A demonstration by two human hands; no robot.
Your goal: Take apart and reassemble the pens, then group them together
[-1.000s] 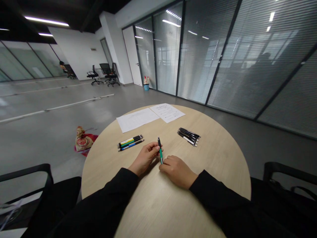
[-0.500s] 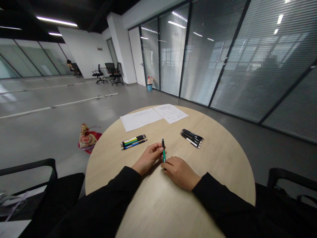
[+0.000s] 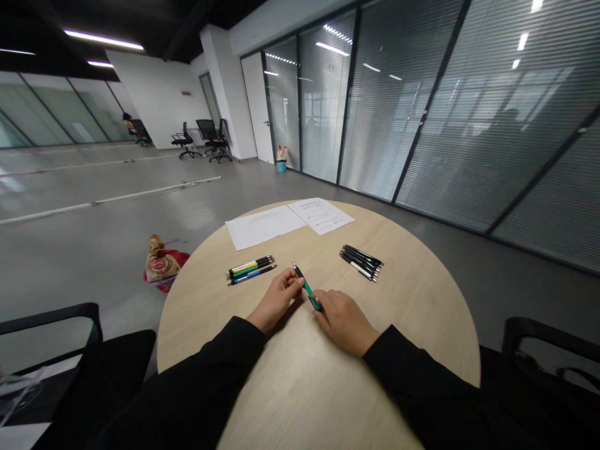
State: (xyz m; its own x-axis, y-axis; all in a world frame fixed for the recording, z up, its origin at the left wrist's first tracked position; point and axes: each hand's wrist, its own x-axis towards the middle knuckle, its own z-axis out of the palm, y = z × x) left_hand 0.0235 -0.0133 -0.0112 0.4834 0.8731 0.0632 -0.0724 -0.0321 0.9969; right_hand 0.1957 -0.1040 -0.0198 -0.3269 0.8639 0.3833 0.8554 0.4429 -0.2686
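A green ballpoint pen (image 3: pixel 307 289) with a black grip slants between my hands, its tip pointing up and to the left. My left hand (image 3: pixel 276 299) pinches it by the dark grip with thumb and fingers. At the lower green end, the fingers of my right hand (image 3: pixel 344 320) are closed around the barrel; the thumb is mostly hidden. Beyond my left hand lie several coloured pens (image 3: pixel 250 269) side by side, yellow, green and blue. A bunch of mostly black pens (image 3: pixel 360 261), one with a white barrel, rests beyond my right hand.
Two paper sheets, one blank-looking (image 3: pixel 262 226) and one printed (image 3: pixel 322 215), lie at the far side of the round wooden table (image 3: pixel 290 400). Black chairs (image 3: pixel 117 356) flank the table. A red and tan bag (image 3: pixel 164 262) stands on the floor at the left.
The pen has tilted from nearly upright to a slant, its tip swinging to the left. My right fingers have moved slightly up along its lower end. The pen groups stay put.
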